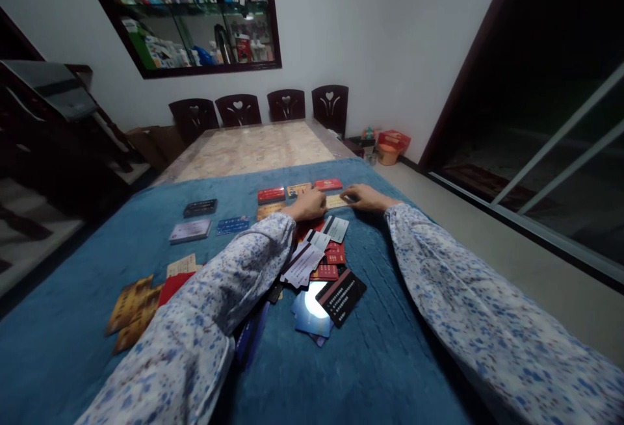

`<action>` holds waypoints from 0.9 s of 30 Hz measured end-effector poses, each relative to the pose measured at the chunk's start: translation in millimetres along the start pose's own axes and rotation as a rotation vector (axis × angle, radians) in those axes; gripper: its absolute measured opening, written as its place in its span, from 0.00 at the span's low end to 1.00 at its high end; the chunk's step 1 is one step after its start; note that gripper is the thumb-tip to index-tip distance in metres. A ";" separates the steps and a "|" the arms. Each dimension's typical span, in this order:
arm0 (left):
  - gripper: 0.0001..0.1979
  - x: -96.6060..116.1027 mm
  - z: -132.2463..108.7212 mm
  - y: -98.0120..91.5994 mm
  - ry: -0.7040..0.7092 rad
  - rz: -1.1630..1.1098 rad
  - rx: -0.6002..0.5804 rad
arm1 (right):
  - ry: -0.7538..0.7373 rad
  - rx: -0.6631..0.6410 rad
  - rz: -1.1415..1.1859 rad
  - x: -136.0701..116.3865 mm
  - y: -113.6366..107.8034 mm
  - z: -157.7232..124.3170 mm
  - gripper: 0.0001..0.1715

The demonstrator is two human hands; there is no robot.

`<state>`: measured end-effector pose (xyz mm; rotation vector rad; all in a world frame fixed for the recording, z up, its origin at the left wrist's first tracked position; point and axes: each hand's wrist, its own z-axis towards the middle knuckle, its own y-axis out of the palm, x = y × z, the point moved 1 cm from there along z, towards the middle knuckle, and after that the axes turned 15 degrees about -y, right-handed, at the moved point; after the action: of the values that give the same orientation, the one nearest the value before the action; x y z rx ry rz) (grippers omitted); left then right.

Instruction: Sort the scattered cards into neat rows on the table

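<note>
A pale yellow card (335, 201) lies at the far side of the blue cloth, between my two hands. My left hand (308, 204) is closed at its left end, fingers curled and partly hidden. At the other end, the thumb and fingers of my right hand (363, 197) pinch its edge. Close by sit a red card stack (328, 184), a tan card with a dark picture (298, 190), another red stack (271, 195) and an orange-gold card (270, 210). Below my hands spreads a loose heap of mixed cards, including white cards (303, 264), red cards (334, 253) and a black striped card (341, 297).
Left of my left sleeve are a black stack (200, 208), a pale lilac stack (190, 231), a blue card (233, 225) and gold cards (131, 305). The blue cloth (390, 360) covers the near part of a stone-topped table (253, 145). Chairs (286, 105) stand beyond.
</note>
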<state>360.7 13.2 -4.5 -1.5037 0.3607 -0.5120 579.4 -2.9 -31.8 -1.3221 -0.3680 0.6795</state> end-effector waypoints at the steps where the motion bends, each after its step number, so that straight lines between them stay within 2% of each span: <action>1: 0.10 0.7 -3.2 -1.0 0.008 0.008 0.004 | 0.008 -0.001 0.003 -1.2 0.1 -0.1 0.21; 8: 0.12 -0.9 -30.9 -12.7 0.064 0.076 0.036 | 0.019 0.080 -0.011 -1.6 7.0 -4.9 0.19; 15: 0.12 -11.3 -70.4 -26.7 0.020 0.060 0.040 | -0.007 0.181 -0.076 -5.2 10.7 -13.1 0.19; 20: 0.14 -21.2 -99.0 -28.9 -0.006 -0.002 0.063 | -0.091 0.205 -0.083 -31.5 4.9 -12.4 0.17; 27: 0.10 -35.1 -143.1 -24.9 0.026 -0.087 0.138 | -0.273 0.313 0.027 -90.9 0.1 -9.5 0.13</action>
<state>253.1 -89.4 10.6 -1.3848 0.2757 -0.6142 516.5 -68.6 -22.5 -0.9408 -0.4446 0.9049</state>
